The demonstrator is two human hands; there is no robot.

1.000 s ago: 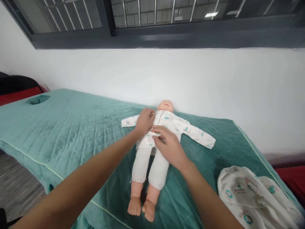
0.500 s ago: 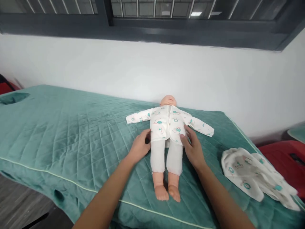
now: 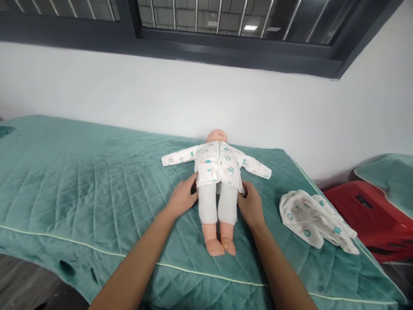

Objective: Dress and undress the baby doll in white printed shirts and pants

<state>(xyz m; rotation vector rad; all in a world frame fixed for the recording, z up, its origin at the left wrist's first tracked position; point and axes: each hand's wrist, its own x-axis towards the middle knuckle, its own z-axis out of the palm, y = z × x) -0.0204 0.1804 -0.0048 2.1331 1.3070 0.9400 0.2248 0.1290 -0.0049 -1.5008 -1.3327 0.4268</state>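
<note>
A baby doll (image 3: 215,234) lies on its back on a green quilted bed cover (image 3: 129,181), head towards the wall and feet towards me. It wears a white printed baby jacket (image 3: 211,165), sleeves spread out to both sides; its legs are white cloth with bare plastic feet. My left hand (image 3: 183,197) is curled at the doll's hip, closed on the jacket's side edge, fingertips partly hidden. On the other side my right hand (image 3: 251,204) is closed on the jacket's lower corner, which is drawn slightly outward beside the thigh.
Matching white printed baby trousers (image 3: 312,219) lie crumpled to the right on the cover. Beyond the bed's right edge stands a red plastic chair or case (image 3: 364,211), partly under green cloth. A white wall (image 3: 145,94) and a barred window (image 3: 206,21) close off the back.
My right hand has moved down from the doll's waist to the jacket's lower corner and closed there. My left hand stays at the hip. The view has turned a little to the right.
</note>
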